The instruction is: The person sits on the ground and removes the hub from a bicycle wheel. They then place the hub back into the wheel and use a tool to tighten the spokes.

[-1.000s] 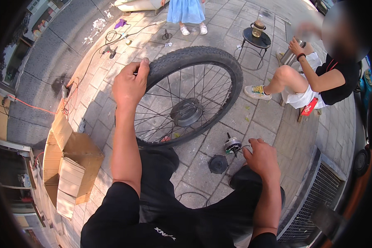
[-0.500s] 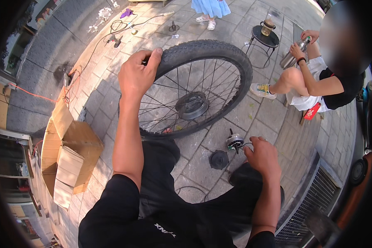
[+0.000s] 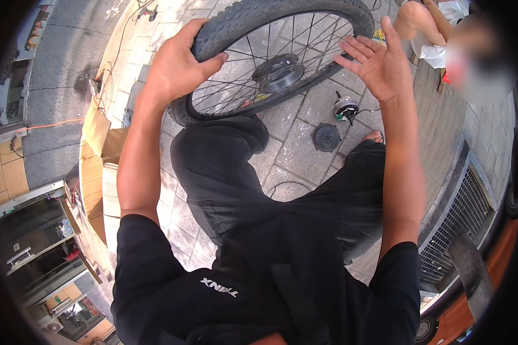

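A spoked bicycle wheel with a knobby black tyre (image 3: 242, 22) leans at a tilt in front of me, its lower edge by my left knee. My left hand (image 3: 178, 64) is wrapped round the tyre's left side, thumb on the inner edge. At the wheel's middle is a wide dark hub (image 3: 278, 73). My right hand (image 3: 381, 66) is raised beside the tyre's right side, fingers spread, holding nothing; whether the fingertips touch the rubber I cannot tell. On the paving below it lie a silver motor core (image 3: 344, 108) with an axle and wire, and a round black cover (image 3: 327, 137).
An open cardboard box (image 3: 93, 172) stands at my left. A person in white shorts (image 3: 443, 56) sits at the upper right. A metal floor grate (image 3: 457, 215) lies at the right, near an orange vehicle (image 3: 460, 305). A thin black cable (image 3: 288, 184) curves between my legs.
My right hand has risen from beside the motor core to the tyre's right side and spread its fingers. My left hand still grips the tyre. The whole view has tilted downward.
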The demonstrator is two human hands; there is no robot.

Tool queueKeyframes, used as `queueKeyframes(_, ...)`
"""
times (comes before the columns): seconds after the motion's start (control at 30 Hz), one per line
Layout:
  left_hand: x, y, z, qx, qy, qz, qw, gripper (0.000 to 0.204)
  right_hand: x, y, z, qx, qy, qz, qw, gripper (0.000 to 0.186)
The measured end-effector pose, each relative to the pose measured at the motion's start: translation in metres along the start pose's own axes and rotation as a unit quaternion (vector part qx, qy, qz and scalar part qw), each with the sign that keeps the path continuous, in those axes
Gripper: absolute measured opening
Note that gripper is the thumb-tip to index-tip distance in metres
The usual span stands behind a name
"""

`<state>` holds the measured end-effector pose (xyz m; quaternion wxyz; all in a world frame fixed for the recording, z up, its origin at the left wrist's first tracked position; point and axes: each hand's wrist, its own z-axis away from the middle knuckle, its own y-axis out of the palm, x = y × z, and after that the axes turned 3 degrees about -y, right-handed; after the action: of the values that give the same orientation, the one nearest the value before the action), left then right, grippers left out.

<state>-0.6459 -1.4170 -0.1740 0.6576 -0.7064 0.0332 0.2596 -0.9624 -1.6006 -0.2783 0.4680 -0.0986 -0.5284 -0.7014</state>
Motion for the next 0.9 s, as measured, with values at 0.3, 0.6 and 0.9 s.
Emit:
queueKeyframes(0.3, -0.024, 0.001, 0.063, -0.13, 0.151, -0.137, 0.97, 0.067, -0.006, 0.026, -0.041, 0.07, -0.024, -0.094, 0.993, 0.04)
queueKeyframes(0.6, -0.011, 0.093, 0.116, -0.178, 0.243, -0.087, 0.95, 0.08, -0.017, -0.01, -0.037, 0.285, -0.077, -0.085, 0.952, 0.045)
queueKeyframes(0.9, 0.006, 0.226, 0.125, 0.047, 0.178, -0.066, 0.981, 0.084, -0.089, -0.076, -0.076, -0.13, 0.035, 0.17, 0.976, 0.04)
